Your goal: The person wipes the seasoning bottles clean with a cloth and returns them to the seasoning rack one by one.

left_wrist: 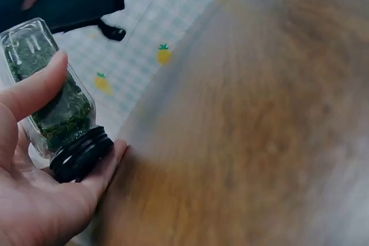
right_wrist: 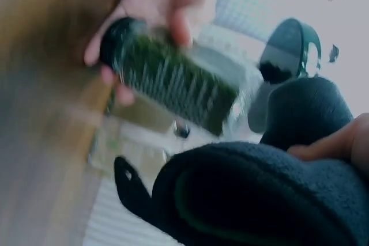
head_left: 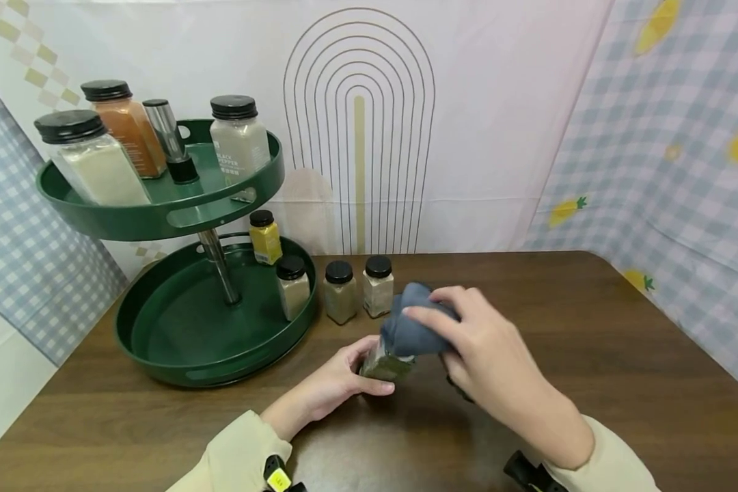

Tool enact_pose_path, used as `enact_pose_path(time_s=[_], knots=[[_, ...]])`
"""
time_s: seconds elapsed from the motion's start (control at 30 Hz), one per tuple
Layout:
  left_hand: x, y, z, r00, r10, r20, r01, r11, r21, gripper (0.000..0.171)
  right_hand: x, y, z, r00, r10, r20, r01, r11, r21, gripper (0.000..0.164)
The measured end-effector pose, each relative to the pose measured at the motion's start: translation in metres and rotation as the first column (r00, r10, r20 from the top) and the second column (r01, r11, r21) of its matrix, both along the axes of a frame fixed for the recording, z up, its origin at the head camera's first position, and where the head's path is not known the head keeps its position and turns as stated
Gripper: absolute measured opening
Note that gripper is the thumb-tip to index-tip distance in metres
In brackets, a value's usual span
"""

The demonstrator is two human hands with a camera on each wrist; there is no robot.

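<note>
In the fingers of the left hand [head_left: 344, 376], clamped between thumb and fingertips, a small clear jar [left_wrist: 63, 105] of green flakes; tilted, with black lid [left_wrist: 82, 156] against those fingers and glass base toward the right hand [head_left: 482, 338]. Gripped in the right fingers, bunched and folded, a blue-grey cloth [head_left: 415, 321], hiding part of the jar in the head view; impossible to tell whether touching the glass. Beside the right fingers, on the cloth's edge, a dark loop [right_wrist: 131, 191].

Just beyond the left fingertips, side by side on the wooden table [head_left: 559, 307], a greenish-brown jar [head_left: 340, 301] and a paler jar [head_left: 378, 294]. Farther left of those fingers, a dark green two-tier stand [head_left: 215, 377]; on its lower tray, a yellow jar [head_left: 266, 243] and a whitish jar [head_left: 293, 298]. Higher up, on its upper tray, a cream jar [head_left: 104, 169], an orange jar [head_left: 129, 130], a silver cylinder [head_left: 167, 137] and a jar marked black pepper [head_left: 236, 147]. Behind everything, a white backdrop [head_left: 498, 137].

Left forearm in from lower left, thumb along the jar's near side. Right forearm in from lower right, back of hand upward, index finger stretched across the cloth.
</note>
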State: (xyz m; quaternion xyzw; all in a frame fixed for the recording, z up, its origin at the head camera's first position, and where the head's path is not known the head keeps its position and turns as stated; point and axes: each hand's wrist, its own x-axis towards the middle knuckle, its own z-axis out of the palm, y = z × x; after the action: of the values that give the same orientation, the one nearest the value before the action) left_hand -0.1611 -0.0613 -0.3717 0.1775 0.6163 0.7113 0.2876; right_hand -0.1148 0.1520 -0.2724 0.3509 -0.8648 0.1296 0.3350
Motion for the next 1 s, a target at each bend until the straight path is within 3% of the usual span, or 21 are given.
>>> enact_pose_path(time_s=[0.1, 0.17, 0.43, 0.67, 1.0], knots=[[0.0, 0.001, 0.001, 0.999, -0.003, -0.046, 0.002, 1.0, -0.023, 0.068, 0.002, -0.008, -0.006, 0.997, 0.075, -0.013, -0.074, 0.996, 0.05, 0.063], [0.0, 0.001, 0.002, 0.998, -0.004, -0.063, 0.002, 0.999, -0.035, 0.068, 0.003, -0.01, -0.008, 0.997, 0.078, -0.001, -0.078, 0.994, 0.08, 0.066], [0.0, 0.0, -0.001, 0.999, -0.032, -0.024, 0.032, 0.999, 0.006, 0.068, 0.0, -0.005, -0.007, 0.993, -0.006, 0.12, -0.002, 0.998, 0.064, 0.062], [-0.002, -0.003, -0.003, 0.999, -0.009, 0.05, 0.008, 0.999, 0.036, 0.069, -0.003, -0.001, -0.007, 0.983, -0.106, 0.15, 0.093, 0.992, 0.09, 0.049], [-0.003, -0.003, -0.003, 0.997, 0.008, 0.073, -0.01, 1.0, 0.023, 0.072, -0.006, 0.011, -0.003, 0.959, -0.205, 0.197, 0.177, 0.972, 0.151, 0.042]])
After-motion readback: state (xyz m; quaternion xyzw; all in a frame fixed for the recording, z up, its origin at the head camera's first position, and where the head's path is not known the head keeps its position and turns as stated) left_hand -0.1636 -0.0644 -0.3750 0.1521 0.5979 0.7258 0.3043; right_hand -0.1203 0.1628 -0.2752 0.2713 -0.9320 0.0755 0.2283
